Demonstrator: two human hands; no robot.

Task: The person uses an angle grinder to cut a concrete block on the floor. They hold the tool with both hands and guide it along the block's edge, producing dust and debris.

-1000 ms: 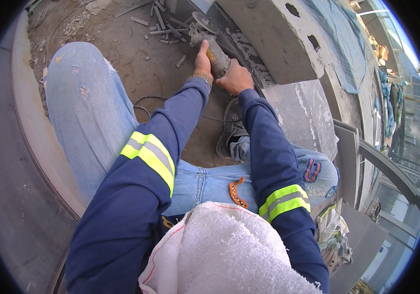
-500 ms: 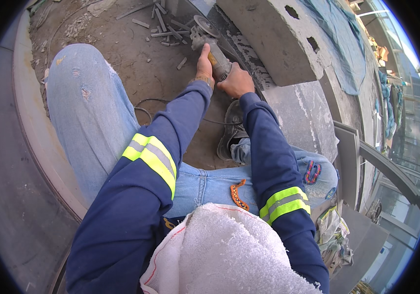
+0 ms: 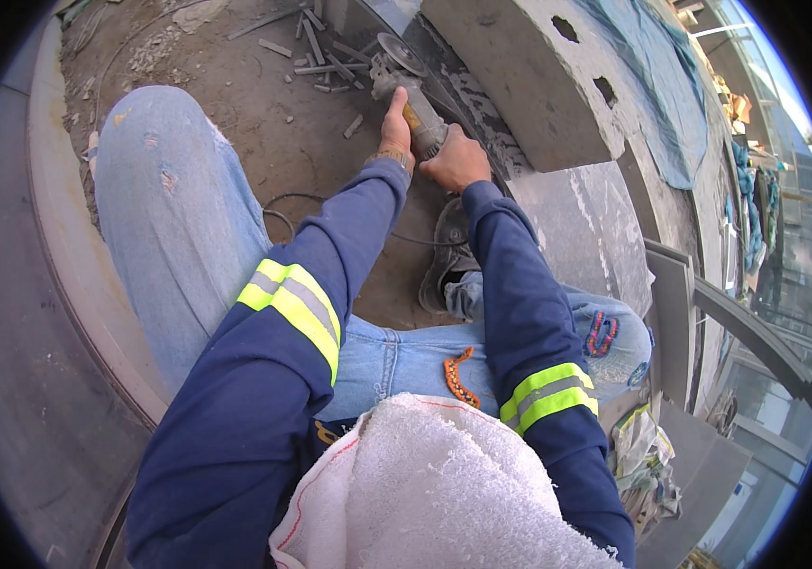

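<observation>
Both my hands are wrapped round a dusty angle grinder (image 3: 422,120) in front of me. My left hand (image 3: 394,131) closes on its body near the gear head, thumb along the top. Farther back, my right hand (image 3: 458,159) grips the rear end of the body. The grinder's disc (image 3: 402,54) is at the far end, beside the edge of a dark stone slab (image 3: 477,109). Whether the disc touches the slab I cannot tell. A dark cord (image 3: 415,237) runs over the ground beneath my forearms.
Several cut grey strips (image 3: 314,43) lie on the dirt beyond the grinder. A concrete block (image 3: 520,76) with holes stands at the right, a grey stone piece (image 3: 588,223) below it. My shoe (image 3: 448,256) is under my right forearm. A curved metal ledge (image 3: 55,256) borders the left.
The view has shifted very slightly. My hands keep the same hold on the grinder, and it stays at the slab's edge.
</observation>
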